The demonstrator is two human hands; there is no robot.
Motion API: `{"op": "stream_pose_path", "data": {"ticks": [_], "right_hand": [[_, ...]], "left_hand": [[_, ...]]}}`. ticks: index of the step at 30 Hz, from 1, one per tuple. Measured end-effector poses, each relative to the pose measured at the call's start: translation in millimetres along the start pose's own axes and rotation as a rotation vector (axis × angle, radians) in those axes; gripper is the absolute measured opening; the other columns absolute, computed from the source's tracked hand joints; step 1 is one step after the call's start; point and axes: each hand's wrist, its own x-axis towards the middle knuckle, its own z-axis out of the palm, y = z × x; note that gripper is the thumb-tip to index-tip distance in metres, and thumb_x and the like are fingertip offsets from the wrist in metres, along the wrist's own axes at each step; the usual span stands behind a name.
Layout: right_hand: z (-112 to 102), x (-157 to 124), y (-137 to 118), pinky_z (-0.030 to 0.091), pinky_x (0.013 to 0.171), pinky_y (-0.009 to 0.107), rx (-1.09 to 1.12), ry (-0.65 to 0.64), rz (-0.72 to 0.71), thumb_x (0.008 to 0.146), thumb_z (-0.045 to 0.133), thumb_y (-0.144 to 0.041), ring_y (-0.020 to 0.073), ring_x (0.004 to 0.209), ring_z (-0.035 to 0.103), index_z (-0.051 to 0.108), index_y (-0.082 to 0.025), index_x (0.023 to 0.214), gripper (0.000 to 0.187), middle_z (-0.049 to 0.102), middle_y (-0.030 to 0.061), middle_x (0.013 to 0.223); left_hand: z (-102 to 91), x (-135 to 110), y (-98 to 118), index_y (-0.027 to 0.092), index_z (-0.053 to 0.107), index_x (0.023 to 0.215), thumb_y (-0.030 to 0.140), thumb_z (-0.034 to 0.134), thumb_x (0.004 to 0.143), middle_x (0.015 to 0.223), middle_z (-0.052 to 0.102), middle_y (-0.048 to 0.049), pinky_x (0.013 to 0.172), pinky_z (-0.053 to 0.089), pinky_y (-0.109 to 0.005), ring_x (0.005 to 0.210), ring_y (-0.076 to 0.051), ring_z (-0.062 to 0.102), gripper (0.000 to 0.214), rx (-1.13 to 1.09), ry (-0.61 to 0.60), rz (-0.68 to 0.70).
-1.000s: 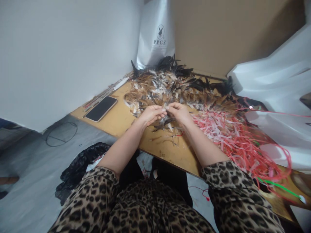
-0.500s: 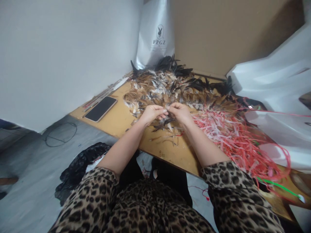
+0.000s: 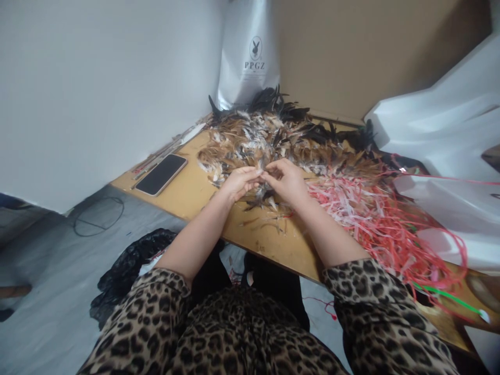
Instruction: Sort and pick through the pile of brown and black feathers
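My left hand (image 3: 241, 183) and my right hand (image 3: 288, 181) meet above the table, thumbs and fingers pinched together. A small greyish feather (image 3: 262, 160) appears to stick up from where the fingertips touch; the fingers cover most of it. Right behind my hands lies a wide heap of brown, white and black feathers (image 3: 250, 130). Several loose dark feathers (image 3: 269, 200) lie on the wood just under and in front of my hands. Beside my right forearm sprawls a tangle of red and pale pink strings (image 3: 367, 219).
A phone (image 3: 161, 175) lies on the wooden table (image 3: 195, 195) at the left, near thin sticks along the wall. A white printed bag (image 3: 250, 78) stands behind the feathers. More white bags (image 3: 437, 120) are at the right. A black plastic bag (image 3: 128, 271) is on the floor.
My right hand has turned, its knuckles raised and its fingers more curled. The left fingers have straightened a little towards the right hand. Both hands stay at the same spot.
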Motion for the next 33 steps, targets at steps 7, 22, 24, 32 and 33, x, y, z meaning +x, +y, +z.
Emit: {"op": "stream_pose_path", "data": {"ticks": [7,22,24,32,33], "right_hand": [[3,-5,-2,0.036,0.069,0.029,-0.415,-0.026,-0.169,0.081,0.05,-0.033,0.0196,0.078,0.052,0.059,-0.018,0.084,0.019,0.059,0.0076,0.081],[-21,5,8,0.035,0.065,0.025,-0.413,-0.408,-0.24,0.079,0.05,-0.023,0.0152,0.075,0.053,0.066,-0.02,0.084,0.017,0.059,0.0042,0.082],[-18,2,7,0.034,0.065,0.026,-0.489,-0.425,-0.262,0.079,0.049,-0.022,0.0164,0.08,0.053,0.066,-0.022,0.091,0.021,0.059,0.0051,0.088],[1,-5,7,0.037,0.067,0.027,-0.364,-0.312,-0.206,0.082,0.047,-0.027,0.0165,0.079,0.054,0.067,-0.021,0.083,0.021,0.059,0.0058,0.084],[1,-4,8,0.039,0.067,0.027,-0.265,-0.25,-0.15,0.081,0.05,-0.028,0.016,0.077,0.054,0.067,-0.02,0.08,0.019,0.06,0.0053,0.082]], "left_hand": [[-0.6,0,-3,0.01,0.066,0.078,0.018,0.071,0.065,0.076,0.068,-0.0056,0.056,0.047,-0.015,0.064,-0.008,0.062,0.015,-0.015,-0.023,-0.028],[-5.6,4,5,0.01,0.061,0.076,0.016,0.067,0.07,0.081,0.069,-0.0052,0.054,0.046,-0.013,0.065,-0.006,0.063,0.01,-0.114,0.132,0.055],[-5.4,4,5,0.011,0.061,0.076,0.015,0.066,0.07,0.08,0.069,-0.0049,0.055,0.046,-0.013,0.065,-0.006,0.063,0.009,-0.116,0.136,0.045],[-6.5,5,2,0.009,0.062,0.078,0.014,0.065,0.07,0.078,0.068,-0.0055,0.057,0.047,-0.014,0.063,-0.006,0.063,0.009,-0.108,0.085,0.034],[-6.9,5,1,0.009,0.062,0.078,0.014,0.065,0.07,0.078,0.069,-0.0055,0.058,0.047,-0.015,0.064,-0.007,0.063,0.009,-0.107,0.079,0.036]]}}
